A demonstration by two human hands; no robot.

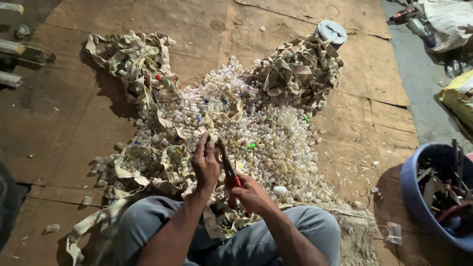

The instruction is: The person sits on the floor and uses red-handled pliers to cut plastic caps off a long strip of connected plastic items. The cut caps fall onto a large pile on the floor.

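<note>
I sit on the floor with my knees in grey trousers at the bottom of the view. My left hand (205, 165) pinches a pale cream strip (170, 165) that is strung with small bulb sockets. My right hand (251, 194) grips red-handled cutting pliers (227, 165), whose dark jaws point up at the strip next to my left fingers. In front of my hands spreads a wide heap of small whitish plastic caps (266, 143), with a few green, blue and red ones mixed in.
Tangled piles of the same cream strip lie at the upper left (135, 61) and upper right (298, 69). A round white tin (330, 32) sits behind the right pile. A blue tub (419, 194) of scrap stands at the right. Worn cardboard sheets (64, 123) cover the floor.
</note>
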